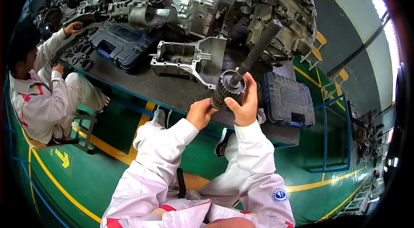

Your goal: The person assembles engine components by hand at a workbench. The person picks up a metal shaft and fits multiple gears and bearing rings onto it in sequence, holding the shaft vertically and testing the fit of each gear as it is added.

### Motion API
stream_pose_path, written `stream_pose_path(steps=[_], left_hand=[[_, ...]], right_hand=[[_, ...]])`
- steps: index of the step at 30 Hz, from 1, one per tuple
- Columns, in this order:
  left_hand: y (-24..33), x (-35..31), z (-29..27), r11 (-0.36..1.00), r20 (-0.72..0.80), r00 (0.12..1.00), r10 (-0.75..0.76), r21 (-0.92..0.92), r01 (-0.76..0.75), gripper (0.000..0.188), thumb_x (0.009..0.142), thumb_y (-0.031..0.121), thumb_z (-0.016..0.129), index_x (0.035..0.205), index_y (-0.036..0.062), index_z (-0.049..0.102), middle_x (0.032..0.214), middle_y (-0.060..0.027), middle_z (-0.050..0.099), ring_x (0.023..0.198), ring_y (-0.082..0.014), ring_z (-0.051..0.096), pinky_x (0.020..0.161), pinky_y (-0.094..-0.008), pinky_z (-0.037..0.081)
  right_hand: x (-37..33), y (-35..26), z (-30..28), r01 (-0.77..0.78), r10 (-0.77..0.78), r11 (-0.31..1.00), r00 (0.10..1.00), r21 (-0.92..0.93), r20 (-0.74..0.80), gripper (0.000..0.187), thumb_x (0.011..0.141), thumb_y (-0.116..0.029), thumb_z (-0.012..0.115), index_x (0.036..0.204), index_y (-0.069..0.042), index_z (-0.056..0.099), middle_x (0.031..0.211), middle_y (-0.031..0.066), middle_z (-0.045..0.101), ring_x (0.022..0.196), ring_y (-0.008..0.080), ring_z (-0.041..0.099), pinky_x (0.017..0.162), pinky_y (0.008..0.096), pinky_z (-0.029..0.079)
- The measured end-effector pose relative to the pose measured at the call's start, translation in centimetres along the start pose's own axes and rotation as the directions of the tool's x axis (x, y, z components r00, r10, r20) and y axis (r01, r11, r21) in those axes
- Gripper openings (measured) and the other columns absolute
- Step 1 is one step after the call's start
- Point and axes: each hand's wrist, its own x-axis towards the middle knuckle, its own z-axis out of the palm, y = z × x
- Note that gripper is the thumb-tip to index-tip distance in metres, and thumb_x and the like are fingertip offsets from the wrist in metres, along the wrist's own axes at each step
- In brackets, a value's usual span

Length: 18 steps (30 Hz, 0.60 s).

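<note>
A dark splined gear shaft [255, 51] is held up at a slant above the table's front edge, its splined end pointing away to the upper right. A toothed gear [233, 82] sits around its lower part. My right hand [245, 103] grips the gear from the right, thumb across its near side. At the shaft's lower left end, my left hand [201, 113] is closed around it, fingers partly hidden behind the metal. Just beyond lies an open metal gearbox housing [185, 57], apart from both hands.
A blue tool case [118, 45] and a grey tool case [288, 98] lie on the dark metal table [129, 82]. Large gearboxes [282, 21] stand behind. A co-worker [47, 85] sits at the left, near several rings [82, 51]. Yellow stools [317, 51] stand beyond the right end.
</note>
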Motion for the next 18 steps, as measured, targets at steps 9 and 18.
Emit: stream_pose_path(steps=[9, 18], left_hand=[[0.4, 0.1, -0.2, 0.997, 0.009, 0.999, -0.046, 0.055, 0.046, 0.018, 0.092, 0.003, 0.073, 0.108, -0.0006, 0.068, 0.09, -0.0203, 0.071, 0.077, -0.0312, 0.07, 0.071, -0.0369, 0.055], [-0.1, 0.1, -0.3, 0.999, -0.057, 0.998, 0.029, 0.031, -0.027, 0.018, 0.091, 0.003, 0.072, 0.109, 0.0017, 0.069, 0.091, -0.0211, 0.07, 0.082, -0.0401, 0.069, 0.072, -0.0412, 0.054]], right_hand=[[2.2, -1.2, -2.8, -0.032, 0.107, 0.948, 0.969, -0.316, 0.222, 0.085, 0.076, -0.023, 0.088, 0.145, 0.004, 0.046, 0.131, 0.0123, 0.062, 0.121, 0.0213, 0.059, 0.108, 0.0347, 0.044], [9.2, -8.2, -1.0, -0.013, 0.441, 0.762, 0.742, -0.648, 0.504, 0.093, 0.069, -0.019, 0.092, 0.147, 0.0, 0.046, 0.131, 0.0095, 0.064, 0.113, 0.0191, 0.061, 0.1, 0.0351, 0.044]])
